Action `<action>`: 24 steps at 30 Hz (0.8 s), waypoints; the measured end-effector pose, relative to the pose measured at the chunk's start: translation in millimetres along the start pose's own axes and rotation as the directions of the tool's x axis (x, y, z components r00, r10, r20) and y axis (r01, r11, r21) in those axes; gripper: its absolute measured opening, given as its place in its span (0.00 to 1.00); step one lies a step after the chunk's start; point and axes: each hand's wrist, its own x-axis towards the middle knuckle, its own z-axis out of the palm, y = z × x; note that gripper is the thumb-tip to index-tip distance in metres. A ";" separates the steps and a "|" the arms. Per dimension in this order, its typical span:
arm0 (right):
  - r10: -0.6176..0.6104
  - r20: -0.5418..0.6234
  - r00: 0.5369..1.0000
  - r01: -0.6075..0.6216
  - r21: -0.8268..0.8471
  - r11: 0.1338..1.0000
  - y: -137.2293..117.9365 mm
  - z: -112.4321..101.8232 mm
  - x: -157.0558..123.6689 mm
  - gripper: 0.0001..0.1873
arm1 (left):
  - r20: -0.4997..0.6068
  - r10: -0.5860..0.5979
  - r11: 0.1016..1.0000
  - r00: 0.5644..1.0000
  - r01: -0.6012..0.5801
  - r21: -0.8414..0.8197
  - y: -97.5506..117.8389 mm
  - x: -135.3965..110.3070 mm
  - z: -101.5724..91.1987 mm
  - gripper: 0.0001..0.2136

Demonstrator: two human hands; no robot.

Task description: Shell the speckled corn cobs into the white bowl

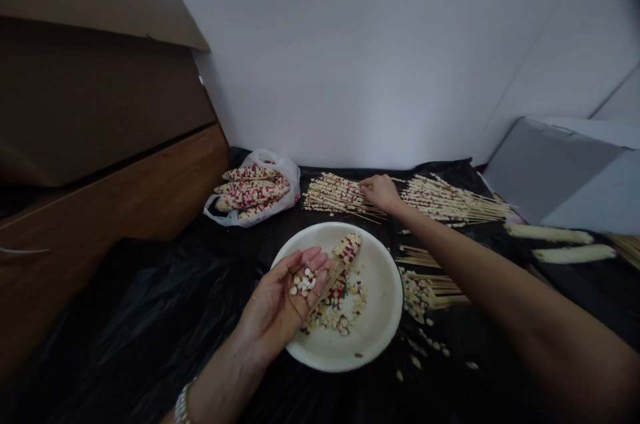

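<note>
My left hand (280, 297), palm up and cupped over the bowl's left side, holds several loose pale corn kernels (303, 283). A partly stripped corn cob (347, 248) with cream and dark red kernels lies in the white bowl (395, 297), just beyond those fingers. More kernels (340, 321) lie at the bowl's bottom. My right hand (381, 192) is stretched forward at the right end of a pile of kernel-threaded skewers (330, 193). Its fingers are pinched together at a skewer, whose stick shows partly behind the hand.
A plastic bag (293, 177) of corn cobs (253, 196) stands at the back left. Right of my hand lie another skewer pile (440, 201), bare sticks (420, 257) and loose kernels (416, 294). Two stripped cobs (575, 255) lie farther right, near a pale box (560, 164).
</note>
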 end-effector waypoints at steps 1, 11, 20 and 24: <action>0.003 -0.013 1.000 -0.002 0.013 1.000 -0.5 -3.1 -1.0 0.18 | 0.023 -0.012 1.000 1.000 0.012 -0.006 1.1 -0.1 -0.5 0.16; -0.121 -0.075 0.990 0.137 0.274 0.952 -35.2 -37.4 -67.2 0.13 | 0.342 -0.071 0.992 0.937 0.101 -0.070 1.5 -2.7 -7.9 0.30; -0.406 -0.190 0.894 0.448 0.354 0.821 -101.3 -84.1 -138.3 0.11 | 0.397 -0.076 0.996 0.915 0.092 -0.020 1.6 -1.7 -8.7 0.32; -0.552 -0.098 0.828 0.546 0.367 0.753 -116.4 -90.5 -150.4 0.13 | 0.467 -0.069 0.998 0.882 0.058 0.039 0.8 4.9 -14.2 0.33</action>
